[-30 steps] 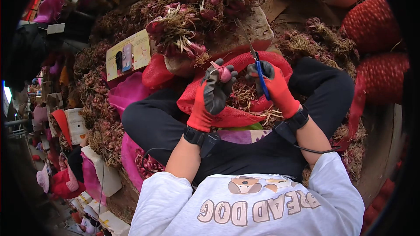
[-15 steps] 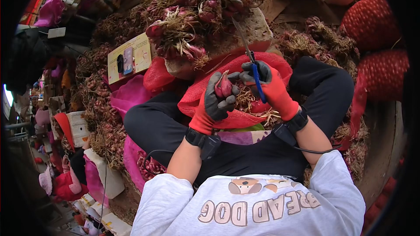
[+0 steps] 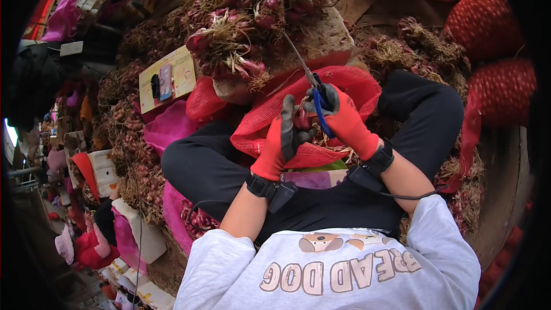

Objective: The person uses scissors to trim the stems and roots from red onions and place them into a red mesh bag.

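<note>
My left hand (image 3: 284, 138), in a red glove with a dark palm, holds a reddish-purple shallot (image 3: 302, 117) in front of my lap. The shallot is partly hidden between the two hands. My right hand (image 3: 346, 119), gloved the same way, grips scissors with blue handles (image 3: 319, 110); their long blades point up and left, away from the shallot. The right fingertips are close to the shallot; whether they touch it is unclear. Beneath both hands a red mesh bag (image 3: 261, 123) lies open between my legs, with shallots and dry trimmings in it.
A pale block (image 3: 328, 39) ahead bears bunches of shallots (image 3: 244, 28) with dry roots and stalks. To its left, a yellowish board (image 3: 150, 85) carries a phone (image 3: 166, 82). Full red mesh sacks (image 3: 488, 26) stand at the right. Heaped shallots (image 3: 135, 149) lie along the left.
My right hand and the scissors have moved left toward my left hand. The left hand has turned, its fingers straighter, and the shallot now sits between the hands, less visible.
</note>
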### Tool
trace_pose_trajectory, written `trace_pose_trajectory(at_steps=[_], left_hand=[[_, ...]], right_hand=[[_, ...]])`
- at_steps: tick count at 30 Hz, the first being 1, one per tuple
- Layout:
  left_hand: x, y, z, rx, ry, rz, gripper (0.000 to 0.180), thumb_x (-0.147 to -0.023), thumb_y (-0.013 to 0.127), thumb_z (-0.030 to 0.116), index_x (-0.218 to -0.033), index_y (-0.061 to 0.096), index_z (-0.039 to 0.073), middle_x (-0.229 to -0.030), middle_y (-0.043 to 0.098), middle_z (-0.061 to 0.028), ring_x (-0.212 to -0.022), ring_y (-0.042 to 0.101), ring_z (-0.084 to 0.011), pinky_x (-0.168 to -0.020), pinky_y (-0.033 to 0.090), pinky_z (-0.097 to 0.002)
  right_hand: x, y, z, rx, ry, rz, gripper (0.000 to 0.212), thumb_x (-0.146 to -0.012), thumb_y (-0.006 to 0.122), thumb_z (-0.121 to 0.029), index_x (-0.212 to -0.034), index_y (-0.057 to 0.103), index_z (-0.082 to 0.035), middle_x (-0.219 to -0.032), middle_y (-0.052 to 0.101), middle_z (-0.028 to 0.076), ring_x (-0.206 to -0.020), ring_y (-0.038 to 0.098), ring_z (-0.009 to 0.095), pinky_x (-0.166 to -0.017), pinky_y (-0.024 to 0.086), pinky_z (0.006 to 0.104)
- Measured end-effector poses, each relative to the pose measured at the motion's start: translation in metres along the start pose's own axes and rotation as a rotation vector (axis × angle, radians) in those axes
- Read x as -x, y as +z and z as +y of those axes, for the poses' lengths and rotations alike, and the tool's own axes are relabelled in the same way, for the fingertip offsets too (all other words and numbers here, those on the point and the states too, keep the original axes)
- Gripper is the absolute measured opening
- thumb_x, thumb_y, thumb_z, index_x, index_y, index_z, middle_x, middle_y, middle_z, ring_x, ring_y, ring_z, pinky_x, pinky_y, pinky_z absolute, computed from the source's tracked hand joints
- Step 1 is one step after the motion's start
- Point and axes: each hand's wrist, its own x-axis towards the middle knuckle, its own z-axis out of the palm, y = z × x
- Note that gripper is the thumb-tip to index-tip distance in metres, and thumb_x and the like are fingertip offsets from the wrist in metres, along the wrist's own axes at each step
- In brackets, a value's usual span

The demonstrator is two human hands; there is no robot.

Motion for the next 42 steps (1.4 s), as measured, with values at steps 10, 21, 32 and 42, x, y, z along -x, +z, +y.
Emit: trace_pose_trajectory(at_steps=[10,21,32,42], left_hand=[[-0.006,-0.038,0.027,0.638,0.221,-0.1,0.03,-0.095,0.053,0.024,-0.121,0.053,0.008,-0.112,0.06,-0.0089,-0.093,0.061,-0.0197,-0.077,0.054,-0.0293],[-0.006,-0.05,0.03,0.438,0.534,-0.047,0.038,-0.093,0.057,0.027,-0.123,0.05,0.006,-0.119,0.057,-0.0068,-0.103,0.058,-0.0187,-0.089,0.05,-0.0303],[0.006,-0.021,0.041,0.34,0.327,-0.108,0.022,-0.094,0.056,0.024,-0.108,0.057,0.007,-0.102,0.058,-0.0051,-0.092,0.058,-0.0167,-0.08,0.05,-0.0293],[-0.003,-0.01,0.006,-0.509,0.522,-0.02,0.023,-0.096,0.049,0.026,-0.11,0.054,0.008,-0.097,0.057,-0.0037,-0.083,0.056,-0.0147,-0.07,0.046,-0.0259]], right_hand=[[0.007,-0.007,-0.021,0.212,0.071,-0.119,0.017,-0.083,0.064,-0.012,-0.095,0.061,-0.001,-0.076,0.06,0.004,-0.07,0.052,0.009,-0.068,0.044,0.0262],[0.019,0.001,-0.01,0.296,-0.046,-0.227,0.022,-0.081,0.067,-0.02,-0.097,0.062,-0.005,-0.078,0.062,0.013,-0.069,0.06,0.03,-0.066,0.047,0.0332],[-0.003,-0.022,-0.009,0.257,0.091,-0.113,0.021,-0.083,0.066,-0.017,-0.095,0.064,0.0,-0.074,0.065,0.003,-0.069,0.058,0.008,-0.065,0.046,0.026],[-0.005,0.0,-0.012,-0.13,-0.026,-0.051,0.036,-0.08,0.071,-0.008,-0.111,0.053,-0.001,-0.096,0.06,0.003,-0.082,0.058,0.009,-0.075,0.049,0.026]])
